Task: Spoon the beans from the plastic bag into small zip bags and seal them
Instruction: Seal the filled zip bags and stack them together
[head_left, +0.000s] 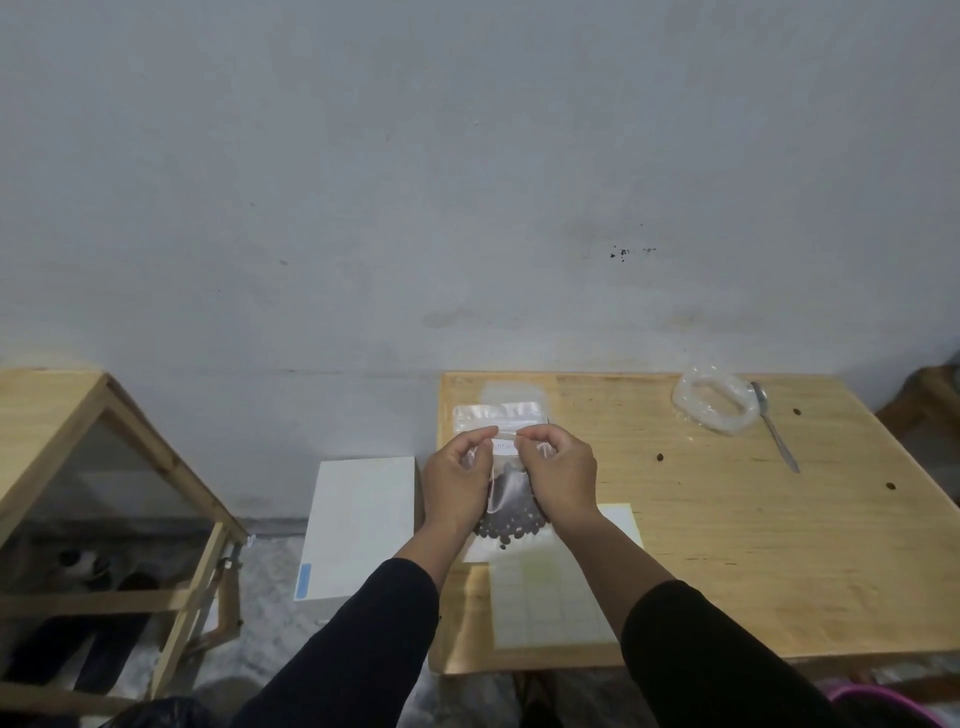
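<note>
Clear zip bag (511, 488) upright (beans at bottom), left hand (457, 480), right hand (558, 475) pinching its top

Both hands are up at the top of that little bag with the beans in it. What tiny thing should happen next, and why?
Probably run the fingertips sideways along the zip strip to press it closed. The left hand and right hand both pinch the top of the small zip bag, the beans have settled at its bottom, and the spoon lies set aside by the plastic bag. Filling looks finished.
</note>
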